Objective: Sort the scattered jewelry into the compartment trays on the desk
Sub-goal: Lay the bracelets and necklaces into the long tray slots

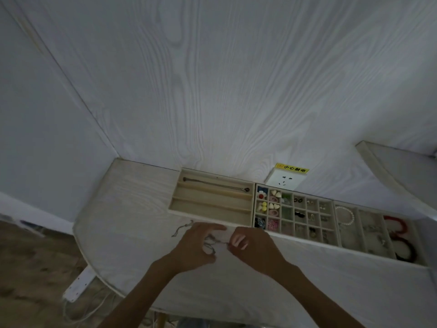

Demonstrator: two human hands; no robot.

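A thin silver chain (211,242) lies tangled on the pale desk (132,223) between my hands, one end trailing left toward a small clasp (177,231). My left hand (196,247) pinches part of the chain with thumb and fingers. My right hand (250,245) pinches the chain's other end. Behind them stand three trays: a long-slot tray (210,210) holding one silver necklace (217,185), a many-celled tray (293,211) with small earrings and charms, and a wider tray (378,228) with a pearl bracelet (345,215) and red (396,227) and black bands.
A wall socket (285,181) with a yellow warning label sits behind the trays. A white shelf (397,166) juts in at the right. The desk's curved left edge drops to the floor, where a power strip (78,285) and cables lie.
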